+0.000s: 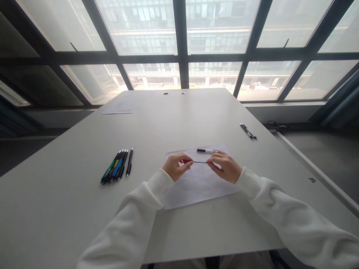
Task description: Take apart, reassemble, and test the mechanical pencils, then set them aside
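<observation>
Hands pinching a thin dark refill over a paper sheet.

Left hand [176,167] and right hand [226,166] each grip one end of the refill [200,162] between thumb and fingertips, holding it level just above the sheet [196,186] on the white table [70,209]. A pen barrel [206,151] lies on the sheet's far edge, just beyond the right hand. A row of pens [117,166] rests well to the left; two more pens [248,131] lie far right, and papers [123,103] sit at the far left corner.
</observation>
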Available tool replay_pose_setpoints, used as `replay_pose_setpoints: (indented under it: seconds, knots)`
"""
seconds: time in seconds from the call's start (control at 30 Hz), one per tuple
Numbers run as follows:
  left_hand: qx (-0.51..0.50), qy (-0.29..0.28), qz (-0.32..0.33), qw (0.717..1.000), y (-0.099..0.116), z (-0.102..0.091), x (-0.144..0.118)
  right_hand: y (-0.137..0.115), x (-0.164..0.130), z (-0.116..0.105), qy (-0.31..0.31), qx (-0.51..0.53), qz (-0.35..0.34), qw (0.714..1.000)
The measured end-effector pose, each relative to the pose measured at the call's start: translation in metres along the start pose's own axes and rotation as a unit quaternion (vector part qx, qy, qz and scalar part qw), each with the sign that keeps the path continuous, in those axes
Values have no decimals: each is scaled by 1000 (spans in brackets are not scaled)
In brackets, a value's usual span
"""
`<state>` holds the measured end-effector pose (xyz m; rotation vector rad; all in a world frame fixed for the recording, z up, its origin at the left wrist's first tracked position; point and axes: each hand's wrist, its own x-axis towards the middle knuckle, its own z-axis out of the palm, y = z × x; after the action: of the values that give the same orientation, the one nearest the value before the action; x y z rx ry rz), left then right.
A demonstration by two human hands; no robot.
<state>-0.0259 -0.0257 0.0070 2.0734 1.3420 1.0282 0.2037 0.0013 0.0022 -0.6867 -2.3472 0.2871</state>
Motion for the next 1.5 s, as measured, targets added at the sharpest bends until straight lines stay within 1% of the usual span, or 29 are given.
replay_pose_setpoints:
  seconds: [0.13,0.27,0.37,0.57,0.7,0.83,0.97,1.07,1.33,1.5]
  knots:
    - [2,-7,12,1000,6,5,-1,-1,-1,2,10,28,17,999]
    - [5,-22,28,999,14,9,-2,-5,-2,3,-16,54,42,998]
    - [10,-22,29,999,16,8,-2,-6,-2,2,-27,60,58,996]
    - [26,-1,14,1000,5,1,-2,6,-2,-4,2,65,76,995]
    - [40,7,4,999,-3,3,-2,19,-5,-5,9,12,102,995]
    - [68,-15,13,997,-5,10,-1,30,-8,-3,-19,-45,114,992]
    - [132,-43,32,990,-7,18,1,33,-10,0,-41,-53,112,991]
    - [162,-60,36,984,-10,21,1,33,-10,2,-49,-49,117,991]
    - [179,-89,31,979,-10,18,1,34,-11,6,-63,-46,121,990]
    - [203,-97,31,974,-10,10,-1,34,-10,6,-71,-46,122,989]
